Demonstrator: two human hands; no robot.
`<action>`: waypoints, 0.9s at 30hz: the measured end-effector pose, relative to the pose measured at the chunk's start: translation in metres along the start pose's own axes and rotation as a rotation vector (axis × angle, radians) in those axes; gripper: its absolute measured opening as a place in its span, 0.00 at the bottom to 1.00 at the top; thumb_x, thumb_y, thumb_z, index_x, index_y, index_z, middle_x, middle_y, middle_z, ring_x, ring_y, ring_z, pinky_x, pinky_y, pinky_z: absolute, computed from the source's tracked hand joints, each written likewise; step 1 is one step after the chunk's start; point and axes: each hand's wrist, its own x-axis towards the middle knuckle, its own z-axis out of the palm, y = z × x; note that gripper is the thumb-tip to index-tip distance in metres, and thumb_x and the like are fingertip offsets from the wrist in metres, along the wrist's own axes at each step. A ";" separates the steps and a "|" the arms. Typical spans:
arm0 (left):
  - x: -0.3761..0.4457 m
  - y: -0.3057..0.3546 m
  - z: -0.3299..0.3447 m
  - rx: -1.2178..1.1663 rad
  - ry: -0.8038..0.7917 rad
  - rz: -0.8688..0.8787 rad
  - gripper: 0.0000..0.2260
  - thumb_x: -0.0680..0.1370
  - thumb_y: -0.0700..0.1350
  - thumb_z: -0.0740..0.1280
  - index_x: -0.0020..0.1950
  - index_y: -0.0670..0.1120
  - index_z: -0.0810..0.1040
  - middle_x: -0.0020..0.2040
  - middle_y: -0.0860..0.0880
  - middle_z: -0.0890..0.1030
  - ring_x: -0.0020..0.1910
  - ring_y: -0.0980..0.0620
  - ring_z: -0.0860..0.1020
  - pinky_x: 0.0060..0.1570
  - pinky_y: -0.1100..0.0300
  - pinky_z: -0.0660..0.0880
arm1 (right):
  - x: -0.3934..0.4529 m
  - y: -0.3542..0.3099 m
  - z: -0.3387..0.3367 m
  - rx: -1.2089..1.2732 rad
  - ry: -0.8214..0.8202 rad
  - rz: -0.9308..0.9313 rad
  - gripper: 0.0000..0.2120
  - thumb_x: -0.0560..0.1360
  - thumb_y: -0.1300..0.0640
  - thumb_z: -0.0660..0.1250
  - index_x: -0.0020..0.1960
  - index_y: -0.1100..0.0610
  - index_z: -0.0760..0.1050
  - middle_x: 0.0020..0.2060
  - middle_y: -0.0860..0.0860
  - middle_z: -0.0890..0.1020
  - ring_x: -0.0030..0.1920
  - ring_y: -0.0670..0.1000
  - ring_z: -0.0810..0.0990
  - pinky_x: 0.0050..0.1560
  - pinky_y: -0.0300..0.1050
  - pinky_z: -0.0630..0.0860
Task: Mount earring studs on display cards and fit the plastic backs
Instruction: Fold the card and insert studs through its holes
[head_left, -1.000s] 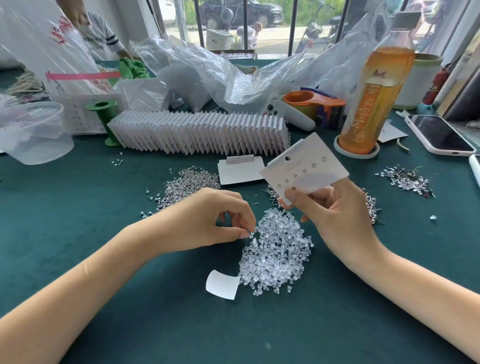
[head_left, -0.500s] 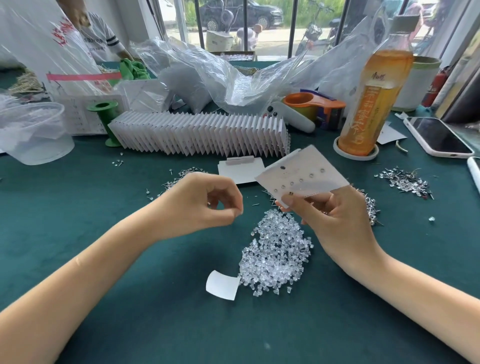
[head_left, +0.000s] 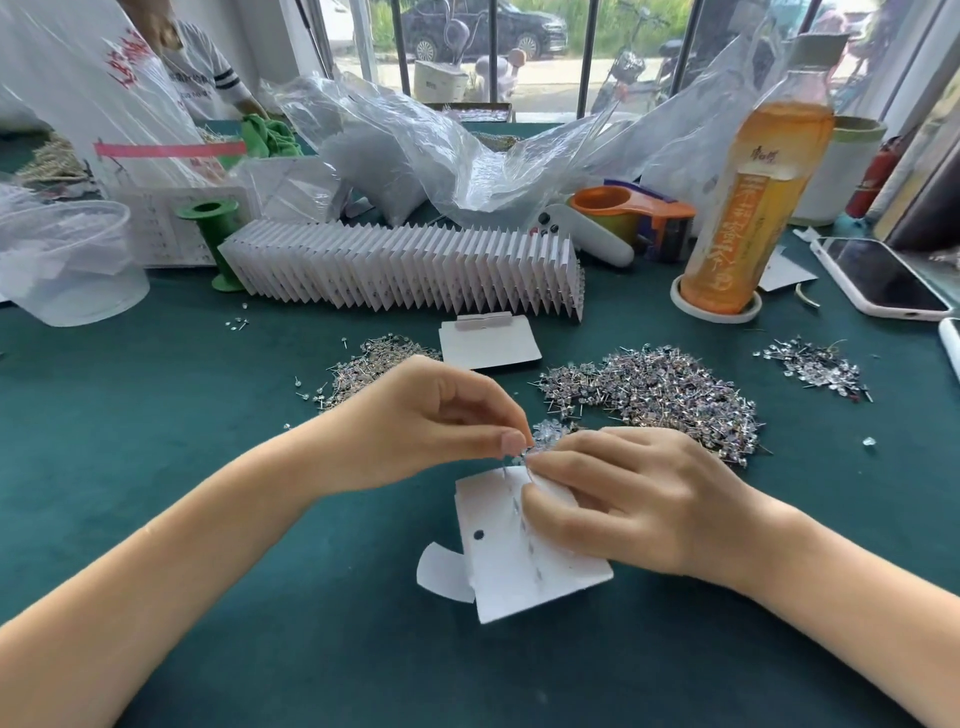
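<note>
While my right hand (head_left: 618, 499) pinches the display card (head_left: 519, 561) at centre frame, my left hand (head_left: 431, 421) grips a plastic back (head_left: 522, 453); I should press it straight onto the post.

Orange bottle (head_left: 756, 202), phone (head_left: 878, 278), tape dispenser (head_left: 631, 213)

I see a dark teal surface (head_left: 156, 415) under everything. The card (head_left: 519, 571) at centre is white with one black dot and faint grey rows. At twelve o'clock, a fanned row of cards (head_left: 405, 270) is white too. At two o'clock the bottle (head_left: 753, 208) shows amber-orange with yellow lettering, beside an orange dispenser (head_left: 623, 208). The studs (head_left: 675, 395) glint silver. At ten o'clock I make out a green spool (head_left: 213, 228) and a red-lettered clear bag (head_left: 93, 93).
</note>
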 end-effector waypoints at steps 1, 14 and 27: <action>0.000 0.000 0.001 -0.001 -0.018 -0.008 0.06 0.71 0.44 0.70 0.45 0.43 0.82 0.40 0.53 0.84 0.40 0.60 0.80 0.44 0.70 0.74 | 0.001 -0.001 0.000 -0.007 -0.001 -0.005 0.12 0.72 0.69 0.69 0.51 0.58 0.73 0.35 0.54 0.82 0.33 0.55 0.80 0.34 0.45 0.78; 0.001 -0.004 0.000 0.014 -0.062 -0.097 0.07 0.71 0.48 0.71 0.44 0.47 0.84 0.42 0.48 0.85 0.42 0.58 0.81 0.47 0.66 0.76 | 0.000 -0.004 0.002 -0.030 -0.050 -0.032 0.15 0.70 0.69 0.70 0.52 0.58 0.70 0.35 0.54 0.82 0.33 0.55 0.79 0.34 0.45 0.77; -0.003 0.002 0.003 0.252 -0.054 -0.033 0.02 0.75 0.44 0.71 0.44 0.49 0.83 0.35 0.58 0.82 0.32 0.66 0.75 0.35 0.73 0.68 | 0.000 -0.008 0.003 -0.102 -0.041 -0.041 0.10 0.74 0.68 0.66 0.51 0.58 0.71 0.33 0.53 0.81 0.30 0.54 0.77 0.30 0.45 0.75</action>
